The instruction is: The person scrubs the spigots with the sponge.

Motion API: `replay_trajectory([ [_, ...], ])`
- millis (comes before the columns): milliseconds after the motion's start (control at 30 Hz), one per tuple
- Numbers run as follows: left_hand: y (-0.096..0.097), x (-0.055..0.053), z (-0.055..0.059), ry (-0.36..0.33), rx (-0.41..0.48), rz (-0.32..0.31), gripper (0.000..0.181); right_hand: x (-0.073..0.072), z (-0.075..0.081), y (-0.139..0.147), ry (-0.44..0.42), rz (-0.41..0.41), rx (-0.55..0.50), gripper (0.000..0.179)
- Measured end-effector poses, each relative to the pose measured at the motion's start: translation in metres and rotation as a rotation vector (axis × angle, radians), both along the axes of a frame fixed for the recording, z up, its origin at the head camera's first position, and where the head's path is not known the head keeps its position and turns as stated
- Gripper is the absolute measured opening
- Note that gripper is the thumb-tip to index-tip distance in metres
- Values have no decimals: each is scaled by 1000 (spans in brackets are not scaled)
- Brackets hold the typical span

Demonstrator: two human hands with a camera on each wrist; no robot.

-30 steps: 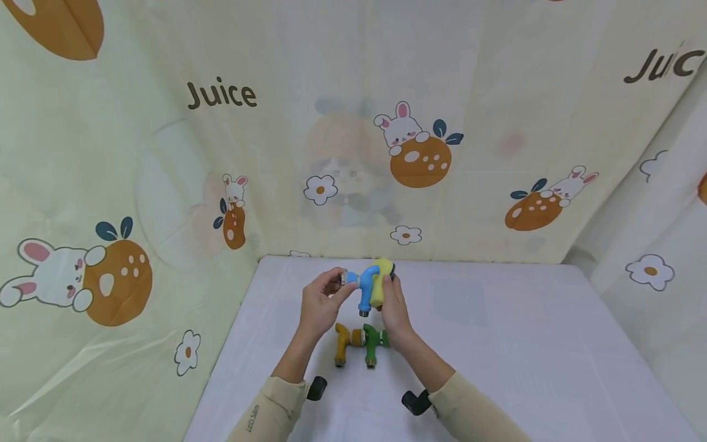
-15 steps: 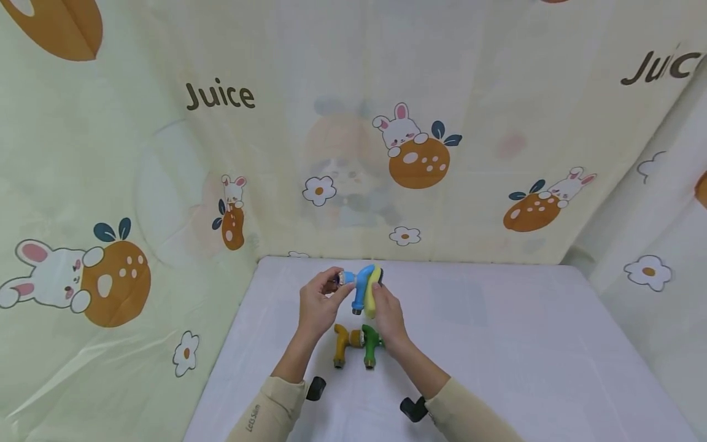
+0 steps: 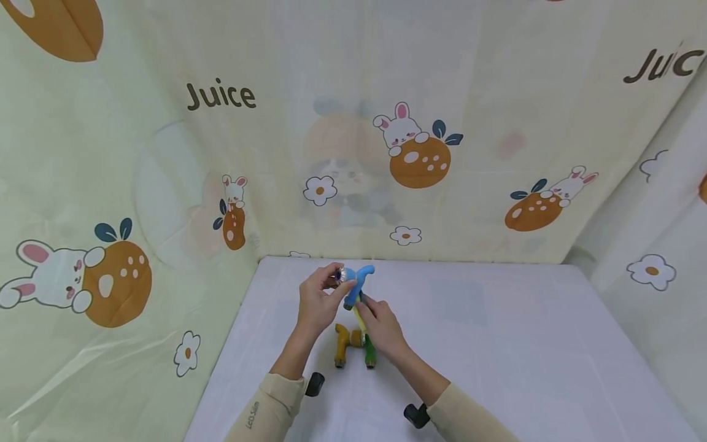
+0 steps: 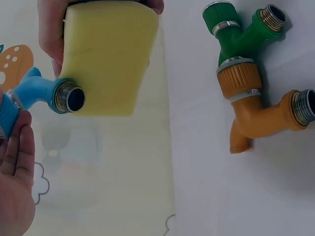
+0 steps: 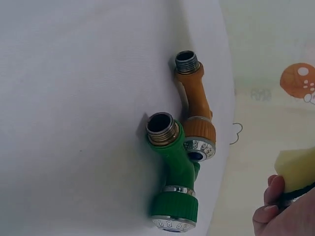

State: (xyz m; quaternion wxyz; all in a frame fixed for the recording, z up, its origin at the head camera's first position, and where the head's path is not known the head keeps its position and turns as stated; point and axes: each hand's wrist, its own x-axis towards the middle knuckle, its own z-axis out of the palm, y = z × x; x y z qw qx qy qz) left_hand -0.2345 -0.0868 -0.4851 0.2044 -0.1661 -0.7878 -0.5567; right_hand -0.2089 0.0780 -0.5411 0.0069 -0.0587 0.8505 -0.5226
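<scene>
My left hand point(image 3: 319, 304) holds a blue hose nozzle point(image 3: 360, 287) by its ribbed head, raised over the table. The nozzle's threaded end points down and overlaps a yellow sponge point(image 4: 108, 59) in the left wrist view. Gripping that sponge by its dark-backed side is my right hand point(image 3: 385, 331); in the head view just a thin yellow edge of it shows. Below the hands lie an orange hose nozzle point(image 3: 342, 344) and a green hose nozzle point(image 3: 370, 355). The green one is partly hidden behind the sponge and right hand in the head view.
White cloth covers the table point(image 3: 497, 344), which stretches away to the right of the hands. A cream curtain point(image 3: 309, 147) printed with rabbits and oranges hangs along the back and left. Black camera mounts point(image 3: 416, 415) sit at the wrists.
My right hand has moved the sponge down and left along the blue nozzle, from its upper right side to its lower end. The nozzle has tilted, its threaded end swinging left.
</scene>
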Motion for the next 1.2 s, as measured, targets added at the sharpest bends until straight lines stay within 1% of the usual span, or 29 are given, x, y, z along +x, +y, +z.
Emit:
replay_trajectory([
  [67,-1,0,0,-26,16,15,34,0,0,1,27,-3,5,49],
  [133,-2,0,-1,-64,43,32,36,0,1,2,29,4,-7,52],
  [167,-3,0,-1,-89,66,40,37,0,1,2,26,12,-14,54],
  [233,-5,0,-1,-147,138,34,39,1,1,3,8,19,-43,58],
  [300,-6,-1,0,-208,233,9,38,2,0,3,-17,13,-96,61],
  [367,-7,-1,1,-260,314,-36,37,3,-2,4,-23,-1,-179,62],
  [433,-7,-1,1,-302,349,-89,36,4,-2,3,4,-20,-276,59],
  [467,-6,-1,1,-314,350,-114,36,4,-2,3,31,-24,-326,57],
  [533,-4,0,-1,-331,322,-142,37,6,0,1,92,-23,-411,51],
  [600,0,2,-2,-336,280,-135,36,7,2,-1,130,-17,-452,46],
  [667,6,5,-4,-320,233,-96,35,10,5,-5,151,-17,-466,42],
  [733,10,7,-6,-304,166,-42,36,12,7,-8,160,-20,-464,42],
  [767,12,8,-6,-300,135,-22,39,13,7,-10,167,-27,-455,42],
  [800,13,8,-7,-297,112,-15,43,14,7,-11,178,-32,-449,42],
  [833,14,8,-7,-297,88,-14,48,14,7,-12,201,-41,-437,43],
  [900,14,9,-7,-305,48,-36,61,13,6,-12,235,-50,-397,46],
  [1000,12,9,-7,-311,36,-75,71,11,6,-12,283,-59,-334,49],
  [1067,11,9,-7,-297,40,-80,70,10,7,-11,296,-62,-300,52],
  [1200,10,8,-9,-249,65,-62,54,9,11,-8,287,-53,-289,57],
])
